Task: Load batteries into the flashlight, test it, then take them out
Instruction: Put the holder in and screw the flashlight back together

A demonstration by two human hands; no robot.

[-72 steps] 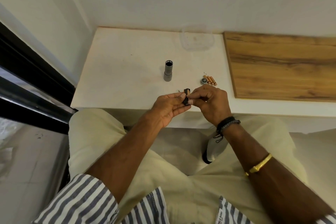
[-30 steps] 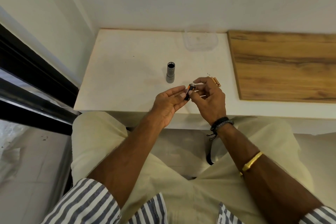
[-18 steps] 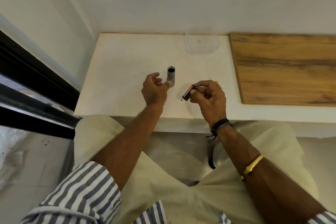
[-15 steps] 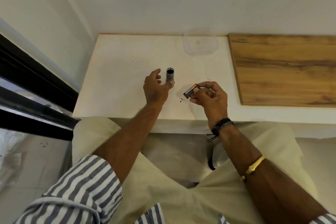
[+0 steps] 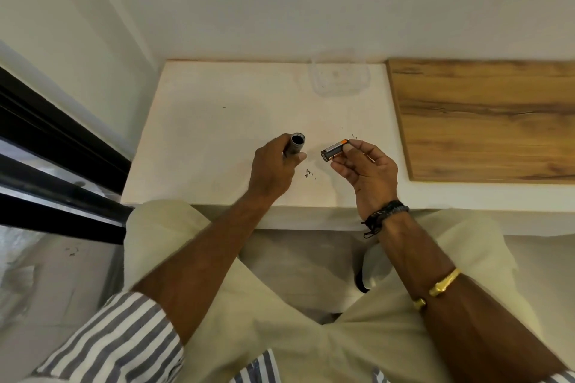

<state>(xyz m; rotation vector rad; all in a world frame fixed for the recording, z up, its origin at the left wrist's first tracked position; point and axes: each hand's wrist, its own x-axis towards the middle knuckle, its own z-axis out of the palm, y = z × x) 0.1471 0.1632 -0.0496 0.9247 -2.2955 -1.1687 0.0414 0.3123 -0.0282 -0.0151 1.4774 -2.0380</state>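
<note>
I see the flashlight body (image 5: 295, 148) with its open mouth up, empty inside (as far as I can tell), so loading is not yet done; testing and removal remain. My left hand (image 5: 273, 166) is closed around it. At its 3 o'clock, just beside, the battery holder (image 5: 334, 150) is pinched by the fingers (image 5: 348, 148) of my right hand (image 5: 368, 174), above the white table (image 5: 217, 140).

L hand (image 5: 273, 165) curled, gripping; R hand (image 5: 367, 171) fingers (image 5: 345, 148) pinched, palm up

There were two hands: the left (image 5: 273, 169) and the right (image 5: 367, 174). One flashlight tube (image 5: 295, 146) was in view, and one battery holder (image 5: 334, 151), possibly loaded, though the cells could not be counted. One clear tray (image 5: 340, 79) and one wooden board (image 5: 485, 118) lay on the one surface (image 5: 217, 134).
</note>
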